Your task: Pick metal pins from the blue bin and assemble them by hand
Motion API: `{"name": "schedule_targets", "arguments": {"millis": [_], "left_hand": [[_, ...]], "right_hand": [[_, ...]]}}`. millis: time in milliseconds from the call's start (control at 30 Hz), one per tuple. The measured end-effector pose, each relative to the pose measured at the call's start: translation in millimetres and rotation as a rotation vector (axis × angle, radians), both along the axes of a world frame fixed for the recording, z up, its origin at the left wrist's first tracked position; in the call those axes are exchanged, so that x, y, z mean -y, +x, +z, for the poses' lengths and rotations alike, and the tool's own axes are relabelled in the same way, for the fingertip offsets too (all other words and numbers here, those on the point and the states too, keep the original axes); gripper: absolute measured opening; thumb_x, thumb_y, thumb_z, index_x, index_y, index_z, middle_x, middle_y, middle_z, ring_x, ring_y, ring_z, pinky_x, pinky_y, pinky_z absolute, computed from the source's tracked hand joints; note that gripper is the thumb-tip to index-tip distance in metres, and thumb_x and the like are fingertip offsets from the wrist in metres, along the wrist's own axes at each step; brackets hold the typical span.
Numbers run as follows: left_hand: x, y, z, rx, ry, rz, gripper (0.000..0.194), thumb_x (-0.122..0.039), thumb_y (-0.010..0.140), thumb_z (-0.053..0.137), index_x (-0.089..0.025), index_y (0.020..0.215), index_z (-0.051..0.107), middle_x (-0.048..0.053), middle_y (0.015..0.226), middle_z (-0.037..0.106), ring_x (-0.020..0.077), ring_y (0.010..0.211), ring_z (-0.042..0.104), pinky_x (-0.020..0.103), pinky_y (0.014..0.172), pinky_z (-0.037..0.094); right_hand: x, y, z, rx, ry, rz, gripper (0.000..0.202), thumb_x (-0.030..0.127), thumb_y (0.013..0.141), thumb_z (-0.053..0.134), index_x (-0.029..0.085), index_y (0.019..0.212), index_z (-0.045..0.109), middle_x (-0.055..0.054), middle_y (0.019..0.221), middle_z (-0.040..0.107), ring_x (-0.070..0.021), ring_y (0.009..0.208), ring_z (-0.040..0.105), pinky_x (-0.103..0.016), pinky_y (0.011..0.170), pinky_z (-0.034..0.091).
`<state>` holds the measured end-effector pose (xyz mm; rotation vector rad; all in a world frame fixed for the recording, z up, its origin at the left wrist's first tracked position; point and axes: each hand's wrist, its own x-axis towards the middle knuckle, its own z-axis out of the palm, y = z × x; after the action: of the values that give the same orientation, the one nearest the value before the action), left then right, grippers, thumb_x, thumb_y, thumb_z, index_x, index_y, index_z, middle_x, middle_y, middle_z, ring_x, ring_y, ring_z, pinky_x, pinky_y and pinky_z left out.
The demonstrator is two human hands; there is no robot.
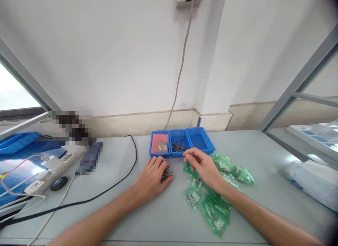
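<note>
My left hand (153, 173) rests on the grey table in front of the blue bins, its thumb and fingers curled around a small bunch of thin dark metal rods (166, 174). My right hand (202, 165) hovers just in front of the middle bin, fingers bent and thumb close to them; whatever is in that pinch, if anything, is too small to make out. More thin metal rods (178, 146) lie loose in the middle blue bin (173, 154). Green plastic bags (214, 212) with small metal parts inside spread beneath and around my right wrist.
The left blue bin (152, 147) holds a pink sheet (158, 138) and a small clear bag. The right blue bin (202, 138) adjoins the middle one. A black cable (105, 193), a mouse (58, 183) and a power strip (39, 184) lie left; a white-blue bundle (314, 179) is right.
</note>
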<state>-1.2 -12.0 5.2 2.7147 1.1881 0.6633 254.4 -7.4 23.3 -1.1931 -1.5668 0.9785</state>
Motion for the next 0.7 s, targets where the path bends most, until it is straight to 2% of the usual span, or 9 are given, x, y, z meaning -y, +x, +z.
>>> {"name": "schedule_targets", "arguments": {"millis": [67,167,233,333,500,700], "left_hand": [[1.2,0.0,1.5,-0.036,0.002,0.010,0.020,-0.032,0.099,0.068,-0.020,0.110,0.055,0.008,0.111,0.060,0.0296,0.100,0.054,0.046,0.088,0.044],[1.6,0.3,2.6,-0.044,-0.019,0.000,0.020,-0.023,0.092,0.068,-0.021,0.105,0.053,0.007,0.106,0.059,0.0292,0.098,0.053,0.045,0.086,0.043],[0.4,0.4,2.2,-0.027,-0.035,-0.010,0.017,-0.016,0.091,0.063,-0.020,0.104,0.053,0.007,0.105,0.059,0.0282,0.098,0.053,0.043,0.086,0.043],[-2.7,0.2,0.9,0.020,-0.080,-0.052,0.011,-0.012,0.097,0.056,-0.021,0.105,0.054,0.006,0.107,0.060,0.0262,0.099,0.053,0.041,0.087,0.043],[-5.1,-0.6,-2.2,0.073,-0.122,-0.114,0.006,-0.017,0.107,0.056,-0.021,0.110,0.058,0.005,0.111,0.064,0.0247,0.100,0.055,0.039,0.089,0.043],[-6.0,-1.2,-5.3,0.112,-0.143,-0.128,0.006,-0.019,0.110,0.055,-0.021,0.112,0.059,0.005,0.112,0.066,0.0245,0.102,0.056,0.040,0.091,0.043]], "right_hand": [[2.8,-0.8,-0.8,0.168,0.094,0.038,0.022,0.043,0.108,0.056,0.025,0.105,0.069,-0.003,0.091,0.073,-0.0202,0.076,0.064,-0.033,0.070,0.050],[6.0,-1.5,-2.6,0.375,0.248,0.146,0.018,0.033,0.109,0.056,0.025,0.104,0.070,-0.004,0.101,0.073,-0.0239,0.095,0.066,-0.037,0.087,0.050],[6.9,-1.5,-5.0,0.472,0.322,0.235,0.016,0.030,0.109,0.057,0.025,0.105,0.071,-0.005,0.104,0.072,-0.0250,0.102,0.065,-0.040,0.094,0.048],[7.6,-1.4,-8.5,0.580,0.369,0.331,0.015,0.028,0.109,0.059,0.026,0.106,0.074,-0.005,0.108,0.072,-0.0250,0.104,0.064,-0.043,0.100,0.044],[9.5,-1.6,-7.5,0.663,0.366,0.385,0.012,0.028,0.107,0.064,0.027,0.108,0.076,-0.005,0.119,0.072,-0.0258,0.110,0.061,-0.045,0.101,0.042],[8.9,-0.5,-6.9,0.644,0.376,0.408,0.021,0.027,0.110,0.059,0.030,0.111,0.080,-0.001,0.125,0.076,-0.0245,0.112,0.059,-0.045,0.104,0.041]]}}
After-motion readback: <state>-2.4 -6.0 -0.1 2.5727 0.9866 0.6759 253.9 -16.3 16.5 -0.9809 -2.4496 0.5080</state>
